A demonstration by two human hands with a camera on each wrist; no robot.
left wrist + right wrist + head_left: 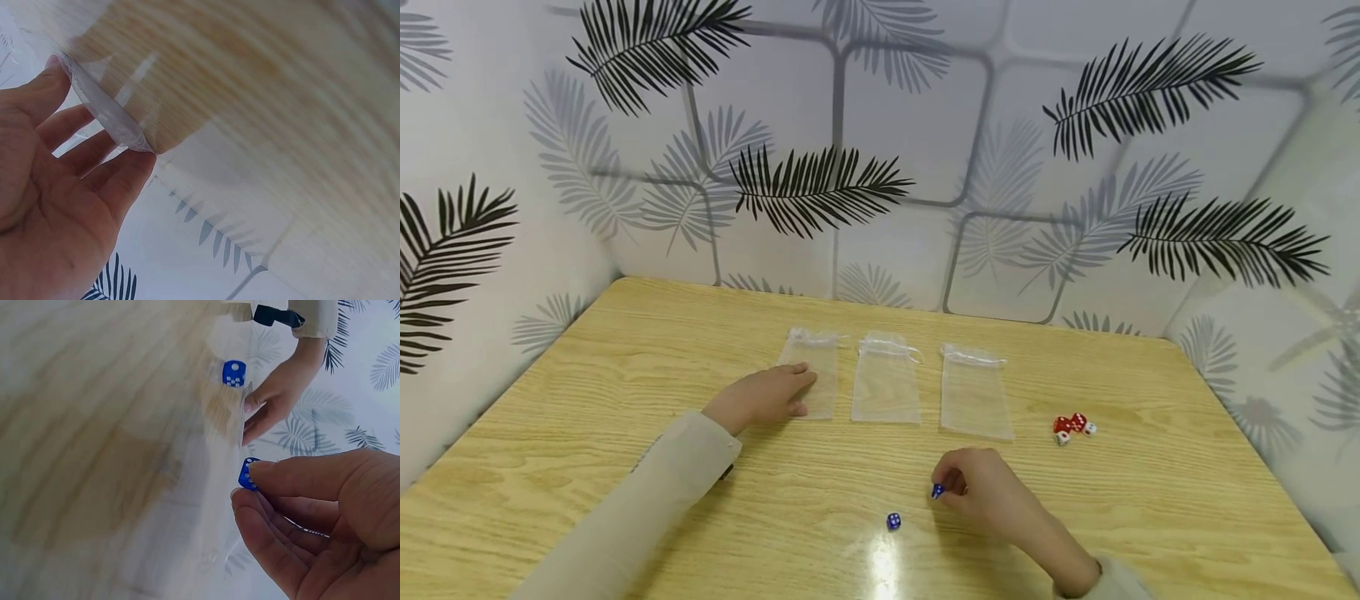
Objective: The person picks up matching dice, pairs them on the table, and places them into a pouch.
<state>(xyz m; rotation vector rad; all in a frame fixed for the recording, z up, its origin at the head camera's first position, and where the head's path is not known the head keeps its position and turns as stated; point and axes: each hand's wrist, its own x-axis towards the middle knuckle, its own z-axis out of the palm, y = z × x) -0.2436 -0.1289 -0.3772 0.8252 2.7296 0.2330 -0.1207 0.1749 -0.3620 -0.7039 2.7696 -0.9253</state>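
Note:
My right hand (988, 492) pinches a blue die (249, 473) with white pips between thumb and fingertips, low over the table. A second blue die (893, 521) lies on the tabletop to the left of that hand. Over at the left, my left hand (763, 395) touches the leftmost sheer white drawstring bag (820, 387), thumb and fingers spread across it. In the left wrist view, the fingertips meet a raised edge of the bag (109, 115). Two more such bags, a middle one (886, 387) and a right one (976, 396), lie flat in the same row.
Red dice (1062, 425) and white dice (1062, 437) lie clustered right of the bags. The wood-grain table (587, 375) meets a leaf-patterned backdrop (910, 125) at its back and sides. A dark strap (275, 317) shows at the left cuff.

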